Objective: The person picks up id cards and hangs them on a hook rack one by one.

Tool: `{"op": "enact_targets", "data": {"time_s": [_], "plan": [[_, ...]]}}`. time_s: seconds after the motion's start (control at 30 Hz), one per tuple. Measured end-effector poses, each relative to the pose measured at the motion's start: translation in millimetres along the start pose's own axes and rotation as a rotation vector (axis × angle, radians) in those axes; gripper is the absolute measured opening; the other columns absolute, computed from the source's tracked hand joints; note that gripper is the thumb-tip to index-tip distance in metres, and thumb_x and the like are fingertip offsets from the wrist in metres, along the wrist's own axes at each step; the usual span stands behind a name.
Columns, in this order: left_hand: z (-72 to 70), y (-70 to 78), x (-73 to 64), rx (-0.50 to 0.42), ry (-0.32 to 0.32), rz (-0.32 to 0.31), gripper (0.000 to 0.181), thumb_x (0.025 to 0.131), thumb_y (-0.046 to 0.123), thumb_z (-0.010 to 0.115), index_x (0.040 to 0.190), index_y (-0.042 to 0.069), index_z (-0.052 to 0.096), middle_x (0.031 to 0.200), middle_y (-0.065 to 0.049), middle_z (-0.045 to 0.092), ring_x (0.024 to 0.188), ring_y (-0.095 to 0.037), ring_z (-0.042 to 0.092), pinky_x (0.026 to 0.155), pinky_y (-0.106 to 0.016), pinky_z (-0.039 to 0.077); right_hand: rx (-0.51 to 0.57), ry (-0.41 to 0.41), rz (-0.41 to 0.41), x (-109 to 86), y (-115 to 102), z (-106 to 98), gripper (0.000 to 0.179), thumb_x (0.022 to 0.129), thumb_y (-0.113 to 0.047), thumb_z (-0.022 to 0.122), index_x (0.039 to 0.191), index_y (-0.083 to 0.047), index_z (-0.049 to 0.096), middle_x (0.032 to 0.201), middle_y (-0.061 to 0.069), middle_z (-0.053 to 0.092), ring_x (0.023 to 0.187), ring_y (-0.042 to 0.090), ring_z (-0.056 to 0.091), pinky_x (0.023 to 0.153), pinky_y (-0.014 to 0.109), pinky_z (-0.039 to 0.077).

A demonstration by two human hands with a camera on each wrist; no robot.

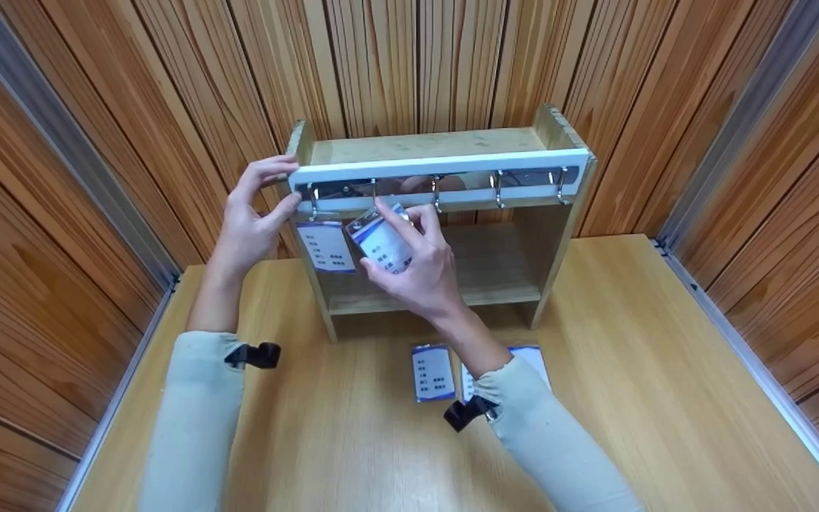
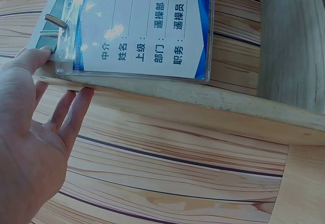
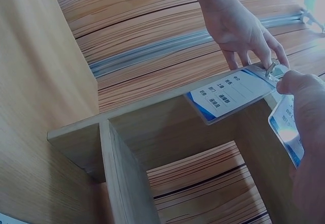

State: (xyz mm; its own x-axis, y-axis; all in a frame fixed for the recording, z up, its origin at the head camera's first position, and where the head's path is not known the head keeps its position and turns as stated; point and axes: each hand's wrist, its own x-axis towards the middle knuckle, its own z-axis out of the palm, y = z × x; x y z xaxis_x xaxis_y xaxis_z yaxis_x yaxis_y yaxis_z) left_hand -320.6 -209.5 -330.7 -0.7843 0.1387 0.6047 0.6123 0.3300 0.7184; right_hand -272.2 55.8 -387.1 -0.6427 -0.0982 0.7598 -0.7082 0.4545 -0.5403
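My left hand point(image 1: 252, 226) grips the left end of a white hook rail point(image 1: 445, 162) on the front of a wooden shelf point(image 1: 427, 148), thumb in front and fingers behind. From the leftmost hook point(image 2: 56, 22) hangs a clear-sleeved badge point(image 1: 325, 247) with blue corners and printed lines. My right hand point(image 1: 420, 263) pinches a second badge point(image 1: 383, 242), tilted, just below the second hook point(image 1: 374, 188). Its index finger points up to that hook. Part of this badge is hidden behind the fingers in the right wrist view.
Two more badges lie on the wooden table point(image 1: 338, 427) in front of the shelf: one badge point(image 1: 433, 372) in full sight, the other badge point(image 1: 532, 363) partly under the right forearm. Further hooks point(image 1: 499, 189) line the rail to the right. Wood-patterned walls point(image 1: 772, 163) enclose the table.
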Motion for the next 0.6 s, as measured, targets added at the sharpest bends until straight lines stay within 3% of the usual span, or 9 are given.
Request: {"op": "enact_targets", "data": {"time_s": [0.6], "plan": [[0.2,0.6,-0.6,0.006,0.001,-0.002,0.038,0.11,0.006,0.069,0.147,0.005,0.063,0.166,-0.007,0.061,0.157,-0.023,0.052,0.137,-0.055,0.034,-0.018,-0.021,0.028,-2.0,0.8,-0.3,0.078,0.088,-0.021,0.093,0.159,-0.01,0.064,0.135,0.02,0.055,0.115,0.033,0.069,0.089,0.041,0.069]]}}
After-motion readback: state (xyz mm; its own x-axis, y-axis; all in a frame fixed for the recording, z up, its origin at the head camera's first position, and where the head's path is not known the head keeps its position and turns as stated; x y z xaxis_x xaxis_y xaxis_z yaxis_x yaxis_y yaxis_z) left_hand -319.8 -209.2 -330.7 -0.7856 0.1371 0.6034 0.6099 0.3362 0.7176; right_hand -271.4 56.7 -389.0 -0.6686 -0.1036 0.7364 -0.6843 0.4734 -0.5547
